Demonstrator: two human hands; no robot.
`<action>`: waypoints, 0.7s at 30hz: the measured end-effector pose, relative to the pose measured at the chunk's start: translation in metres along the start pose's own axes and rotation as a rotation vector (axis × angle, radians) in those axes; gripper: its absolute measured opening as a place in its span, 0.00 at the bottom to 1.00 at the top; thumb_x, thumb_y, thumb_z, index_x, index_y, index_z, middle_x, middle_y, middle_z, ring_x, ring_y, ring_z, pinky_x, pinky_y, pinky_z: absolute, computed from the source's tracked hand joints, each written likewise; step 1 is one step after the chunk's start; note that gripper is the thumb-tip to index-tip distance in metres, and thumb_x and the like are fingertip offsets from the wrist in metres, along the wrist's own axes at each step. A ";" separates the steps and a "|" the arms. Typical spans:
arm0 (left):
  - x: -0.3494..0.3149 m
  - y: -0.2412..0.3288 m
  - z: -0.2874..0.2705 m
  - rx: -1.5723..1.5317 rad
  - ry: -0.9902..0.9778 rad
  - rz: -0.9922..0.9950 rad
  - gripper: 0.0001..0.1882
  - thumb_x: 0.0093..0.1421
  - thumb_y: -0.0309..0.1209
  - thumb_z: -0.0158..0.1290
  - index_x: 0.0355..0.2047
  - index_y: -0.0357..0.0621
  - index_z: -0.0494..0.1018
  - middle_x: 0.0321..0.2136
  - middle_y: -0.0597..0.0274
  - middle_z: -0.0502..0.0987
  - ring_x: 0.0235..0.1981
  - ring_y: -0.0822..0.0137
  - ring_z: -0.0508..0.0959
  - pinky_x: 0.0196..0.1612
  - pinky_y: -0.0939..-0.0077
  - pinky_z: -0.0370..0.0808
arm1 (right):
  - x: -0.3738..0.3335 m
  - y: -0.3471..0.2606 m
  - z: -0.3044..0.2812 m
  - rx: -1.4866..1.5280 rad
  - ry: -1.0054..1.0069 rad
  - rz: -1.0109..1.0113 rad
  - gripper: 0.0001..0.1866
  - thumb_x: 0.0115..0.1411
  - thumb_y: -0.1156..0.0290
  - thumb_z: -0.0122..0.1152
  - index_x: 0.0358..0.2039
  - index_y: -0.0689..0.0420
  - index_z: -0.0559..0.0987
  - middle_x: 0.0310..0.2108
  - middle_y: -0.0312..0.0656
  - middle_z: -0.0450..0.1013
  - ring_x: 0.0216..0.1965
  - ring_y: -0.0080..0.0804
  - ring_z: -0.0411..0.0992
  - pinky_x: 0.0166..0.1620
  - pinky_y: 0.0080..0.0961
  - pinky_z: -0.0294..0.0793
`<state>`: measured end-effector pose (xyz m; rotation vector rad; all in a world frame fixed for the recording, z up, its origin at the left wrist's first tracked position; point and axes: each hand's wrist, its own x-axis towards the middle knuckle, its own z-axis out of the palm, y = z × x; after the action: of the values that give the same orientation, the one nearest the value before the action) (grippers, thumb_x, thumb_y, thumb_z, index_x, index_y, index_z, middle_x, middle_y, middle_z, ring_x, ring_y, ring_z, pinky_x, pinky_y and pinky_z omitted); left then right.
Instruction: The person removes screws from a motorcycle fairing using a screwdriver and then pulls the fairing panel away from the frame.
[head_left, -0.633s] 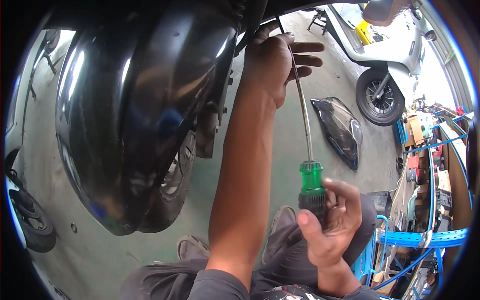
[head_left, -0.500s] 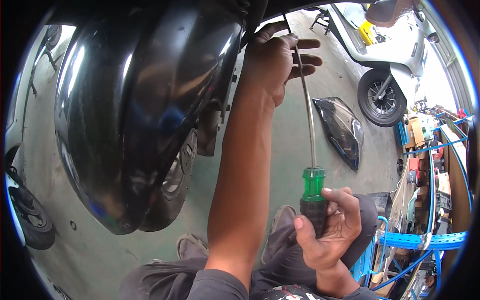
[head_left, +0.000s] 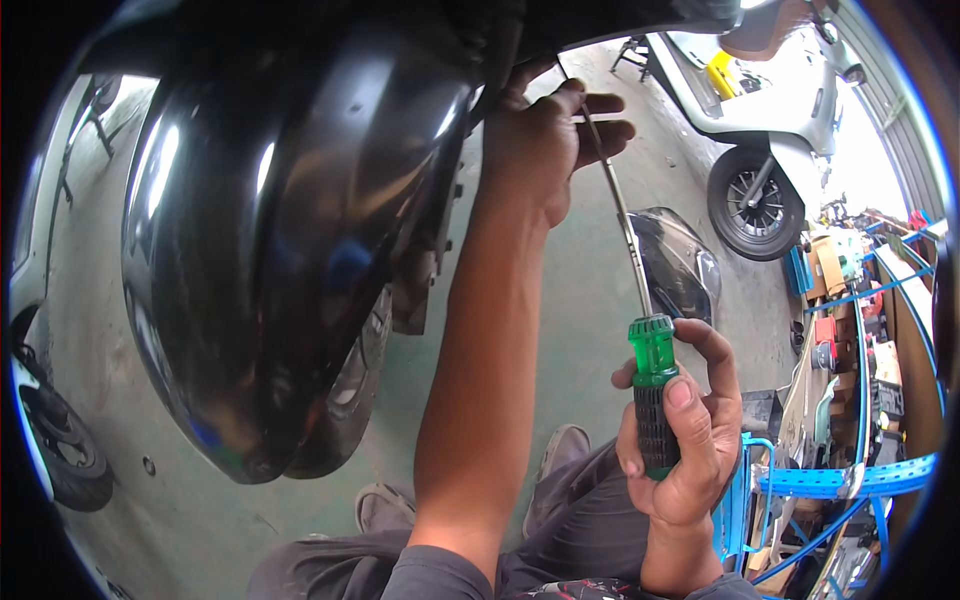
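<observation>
My right hand (head_left: pixel 690 440) is wrapped around the black and green handle of a long screwdriver (head_left: pixel 655 400), thumb in front and forefinger arched near the collar. The thin metal shaft runs up and to the left. Close to its far end, my left hand (head_left: pixel 530 135) holds the shaft between thumb and fingers, while other fingers stretch out behind it. The tip is hidden under the dark bodywork at the top. Left of my left arm is a glossy black scooter body panel (head_left: pixel 270 250), with part of a wheel (head_left: pixel 345 410) beneath it.
A loose dark glossy panel (head_left: pixel 675 260) lies on the floor beyond the shaft. A white scooter (head_left: pixel 790 110) stands at the far right. Blue shelving (head_left: pixel 850 480) with boxes and parts lines the right side. Another wheel (head_left: pixel 60 435) shows at the left edge.
My right hand has shifted slightly right and up, and its fingers have changed their grip around the handle. The screwdriver leans more to the left at its top. My left hand stays near the shaft's end.
</observation>
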<state>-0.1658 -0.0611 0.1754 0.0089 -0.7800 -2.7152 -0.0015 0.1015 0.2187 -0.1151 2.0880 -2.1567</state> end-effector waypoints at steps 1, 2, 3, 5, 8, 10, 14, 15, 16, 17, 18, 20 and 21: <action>-0.001 0.004 0.002 -0.008 0.009 0.003 0.14 0.66 0.23 0.43 0.52 0.35 0.64 0.35 0.42 0.79 0.31 0.55 0.83 0.33 0.72 0.83 | -0.001 -0.008 0.005 0.029 0.041 0.019 0.27 0.58 0.71 0.62 0.56 0.67 0.68 0.37 0.55 0.75 0.19 0.21 0.69 0.21 0.16 0.70; -0.003 0.008 0.004 -0.004 0.024 -0.005 0.15 0.66 0.23 0.43 0.53 0.35 0.64 0.36 0.42 0.79 0.31 0.54 0.83 0.33 0.71 0.82 | 0.000 -0.007 0.002 0.027 0.049 -0.002 0.27 0.58 0.71 0.62 0.56 0.67 0.68 0.37 0.55 0.75 0.19 0.21 0.69 0.21 0.16 0.70; -0.003 0.012 0.005 -0.016 0.015 -0.018 0.15 0.66 0.24 0.43 0.53 0.35 0.64 0.36 0.42 0.79 0.31 0.54 0.83 0.33 0.71 0.82 | 0.002 -0.002 -0.004 -0.411 0.010 -0.330 0.25 0.55 0.75 0.64 0.53 0.68 0.71 0.36 0.56 0.75 0.18 0.22 0.69 0.21 0.17 0.70; -0.002 0.017 -0.001 0.030 -0.010 -0.039 0.16 0.66 0.25 0.42 0.53 0.36 0.66 0.38 0.44 0.78 0.31 0.55 0.83 0.35 0.70 0.82 | -0.001 -0.009 0.007 -0.933 -0.001 -0.541 0.24 0.48 0.79 0.67 0.49 0.64 0.78 0.36 0.52 0.74 0.20 0.30 0.70 0.25 0.24 0.73; -0.001 0.021 0.004 0.063 0.026 -0.110 0.16 0.66 0.25 0.43 0.53 0.37 0.66 0.39 0.46 0.78 0.31 0.56 0.82 0.35 0.71 0.82 | -0.001 -0.010 0.008 -1.154 0.034 -0.695 0.26 0.45 0.82 0.68 0.49 0.60 0.80 0.36 0.49 0.72 0.22 0.34 0.70 0.24 0.27 0.72; -0.001 0.017 0.007 0.076 0.006 -0.106 0.16 0.66 0.26 0.43 0.53 0.38 0.66 0.39 0.47 0.78 0.31 0.57 0.82 0.34 0.71 0.82 | 0.005 -0.001 0.003 -0.894 0.035 -0.607 0.28 0.46 0.82 0.66 0.52 0.60 0.76 0.36 0.49 0.72 0.22 0.33 0.70 0.20 0.25 0.68; -0.003 0.021 -0.001 0.125 0.059 -0.067 0.16 0.67 0.27 0.44 0.54 0.38 0.65 0.39 0.48 0.77 0.32 0.57 0.82 0.33 0.73 0.83 | 0.010 -0.019 0.008 0.639 -0.037 0.440 0.34 0.51 0.81 0.61 0.60 0.59 0.65 0.36 0.48 0.72 0.21 0.30 0.70 0.15 0.19 0.61; 0.000 0.016 0.001 0.057 0.070 -0.092 0.17 0.66 0.26 0.46 0.55 0.41 0.64 0.40 0.48 0.76 0.33 0.52 0.83 0.33 0.68 0.84 | 0.013 -0.020 -0.006 0.828 -0.219 0.546 0.32 0.55 0.81 0.58 0.61 0.60 0.61 0.37 0.49 0.72 0.21 0.31 0.70 0.15 0.19 0.62; 0.001 0.015 0.000 0.013 0.094 -0.105 0.19 0.65 0.25 0.47 0.57 0.45 0.63 0.40 0.48 0.75 0.33 0.48 0.83 0.34 0.63 0.84 | 0.013 -0.021 -0.007 0.830 -0.228 0.528 0.32 0.55 0.81 0.58 0.61 0.60 0.61 0.37 0.49 0.72 0.21 0.31 0.70 0.15 0.19 0.62; 0.000 0.015 0.002 0.015 0.102 -0.105 0.19 0.65 0.25 0.46 0.57 0.46 0.64 0.38 0.50 0.74 0.32 0.49 0.83 0.33 0.64 0.84 | 0.012 -0.021 -0.008 0.658 -0.241 0.464 0.32 0.57 0.81 0.58 0.62 0.61 0.61 0.38 0.49 0.73 0.20 0.29 0.70 0.16 0.18 0.63; -0.001 0.015 0.003 0.014 0.085 -0.097 0.19 0.65 0.25 0.46 0.57 0.46 0.64 0.38 0.50 0.74 0.32 0.49 0.83 0.33 0.64 0.84 | 0.010 -0.022 -0.008 0.484 -0.248 0.398 0.31 0.59 0.81 0.58 0.63 0.62 0.60 0.38 0.49 0.73 0.19 0.26 0.70 0.16 0.17 0.64; -0.006 0.019 -0.002 0.083 0.094 -0.146 0.19 0.64 0.25 0.45 0.56 0.46 0.65 0.39 0.49 0.74 0.30 0.50 0.83 0.33 0.63 0.85 | 0.002 -0.022 -0.001 -0.077 -0.234 0.235 0.38 0.62 0.76 0.60 0.67 0.65 0.53 0.38 0.42 0.74 0.19 0.18 0.68 0.19 0.16 0.67; -0.008 0.019 -0.002 0.097 0.086 -0.143 0.20 0.64 0.25 0.44 0.56 0.46 0.64 0.39 0.48 0.74 0.29 0.51 0.83 0.33 0.64 0.85 | -0.001 -0.021 0.001 -0.125 -0.239 0.201 0.38 0.62 0.75 0.60 0.68 0.65 0.52 0.37 0.41 0.74 0.19 0.18 0.68 0.19 0.16 0.67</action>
<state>-0.1519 -0.0751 0.1826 0.2103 -0.9170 -2.7853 -0.0008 0.1013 0.2394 -0.1601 2.0031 -1.8026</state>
